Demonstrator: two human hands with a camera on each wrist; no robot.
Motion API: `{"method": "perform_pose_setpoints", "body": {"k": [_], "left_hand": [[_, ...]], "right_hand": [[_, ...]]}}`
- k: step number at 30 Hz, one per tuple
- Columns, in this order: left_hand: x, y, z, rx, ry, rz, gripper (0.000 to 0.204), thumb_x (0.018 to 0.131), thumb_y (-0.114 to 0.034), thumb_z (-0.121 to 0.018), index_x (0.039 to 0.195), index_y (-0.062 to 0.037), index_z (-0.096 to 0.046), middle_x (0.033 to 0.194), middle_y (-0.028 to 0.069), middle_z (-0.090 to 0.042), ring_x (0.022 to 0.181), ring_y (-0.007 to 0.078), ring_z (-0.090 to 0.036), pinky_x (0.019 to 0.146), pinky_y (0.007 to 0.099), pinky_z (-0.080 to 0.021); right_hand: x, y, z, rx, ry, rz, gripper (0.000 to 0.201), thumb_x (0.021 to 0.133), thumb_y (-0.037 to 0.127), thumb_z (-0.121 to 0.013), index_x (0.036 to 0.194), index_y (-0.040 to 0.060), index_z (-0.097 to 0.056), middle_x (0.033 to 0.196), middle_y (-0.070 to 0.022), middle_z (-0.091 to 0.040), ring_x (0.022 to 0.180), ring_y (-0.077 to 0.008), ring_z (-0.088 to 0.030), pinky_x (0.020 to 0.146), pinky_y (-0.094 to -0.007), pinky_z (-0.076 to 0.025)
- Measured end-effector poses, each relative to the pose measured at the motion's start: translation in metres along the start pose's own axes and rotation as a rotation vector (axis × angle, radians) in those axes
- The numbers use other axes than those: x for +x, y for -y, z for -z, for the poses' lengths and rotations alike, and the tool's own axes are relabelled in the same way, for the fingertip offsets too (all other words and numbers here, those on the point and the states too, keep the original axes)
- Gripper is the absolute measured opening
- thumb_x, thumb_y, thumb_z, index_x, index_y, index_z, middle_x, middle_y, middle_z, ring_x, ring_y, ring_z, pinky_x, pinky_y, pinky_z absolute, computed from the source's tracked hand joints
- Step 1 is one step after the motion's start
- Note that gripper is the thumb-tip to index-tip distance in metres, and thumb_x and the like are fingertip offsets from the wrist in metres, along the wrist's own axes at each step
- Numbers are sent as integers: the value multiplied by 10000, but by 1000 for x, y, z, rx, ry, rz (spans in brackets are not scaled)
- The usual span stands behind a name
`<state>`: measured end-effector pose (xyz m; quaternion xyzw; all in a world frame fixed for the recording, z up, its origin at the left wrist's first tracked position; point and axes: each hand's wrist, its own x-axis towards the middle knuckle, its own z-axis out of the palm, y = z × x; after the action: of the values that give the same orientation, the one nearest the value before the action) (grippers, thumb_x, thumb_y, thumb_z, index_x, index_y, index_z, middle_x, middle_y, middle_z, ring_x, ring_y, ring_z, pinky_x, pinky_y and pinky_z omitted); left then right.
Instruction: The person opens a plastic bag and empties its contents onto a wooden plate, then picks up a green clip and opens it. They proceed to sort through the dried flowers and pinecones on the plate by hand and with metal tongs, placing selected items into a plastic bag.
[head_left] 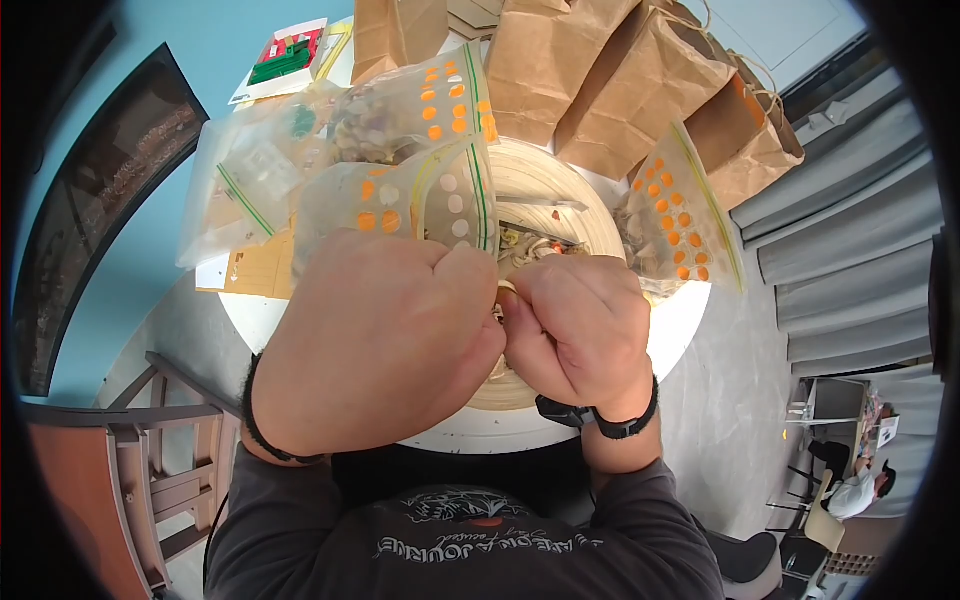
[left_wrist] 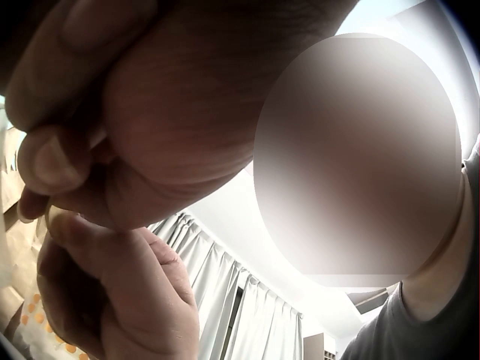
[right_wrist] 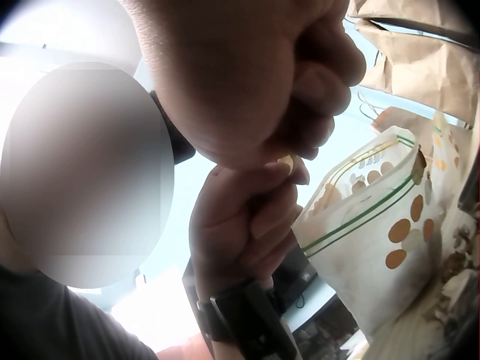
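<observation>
Both hands meet over a round pale wooden tray (head_left: 592, 205), their fingertips close together. My left hand (head_left: 385, 340) and my right hand (head_left: 582, 325) have curled fingers and pinch a small yellowish piece (head_left: 507, 290) between them. The same piece (left_wrist: 52, 217) shows in the left wrist view, where the right hand (left_wrist: 124, 289) is below the left hand (left_wrist: 165, 112). In the right wrist view a bit of the piece (right_wrist: 286, 163) is visible between the fingers; most of it is hidden. Pale and brown dried-looking pieces (head_left: 530, 248) lie on the tray.
Orange-dotted zip bags (head_left: 380, 190) stand left of the tray, and another dotted bag (head_left: 672, 215) is on its right. Brown paper bags (head_left: 630, 95) line the back. A box with red and green contents (head_left: 285, 60) sits back left. Long thin objects (head_left: 540, 203) lie across the tray.
</observation>
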<state>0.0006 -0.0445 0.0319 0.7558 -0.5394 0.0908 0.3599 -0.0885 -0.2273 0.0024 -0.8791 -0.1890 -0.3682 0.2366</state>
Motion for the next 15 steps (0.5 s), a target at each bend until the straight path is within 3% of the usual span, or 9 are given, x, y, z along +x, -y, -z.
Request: {"method": "perform_pose_setpoints", "body": {"k": [5, 15], "left_hand": [[-1, -1, 3, -26, 0, -24, 99, 732, 19, -690, 815, -29, -669, 596, 124, -554, 522, 358, -580, 501, 446, -422], [-5, -6, 9, -69, 6, -5, 147, 721, 27, -707, 856, -32, -706, 599, 115, -586, 513, 343, -593, 498, 426, -440]], "right_hand": [[-1, -3, 0, 15, -27, 51, 152, 711, -39, -742, 817, -6, -638, 677, -86, -554, 520, -267, -566, 468, -379, -449], [1, 0, 4, 124, -30, 93, 190, 694, -66, -732, 873, -51, -672, 672, -90, -550, 520, -265, -575, 464, -377, -449]]}}
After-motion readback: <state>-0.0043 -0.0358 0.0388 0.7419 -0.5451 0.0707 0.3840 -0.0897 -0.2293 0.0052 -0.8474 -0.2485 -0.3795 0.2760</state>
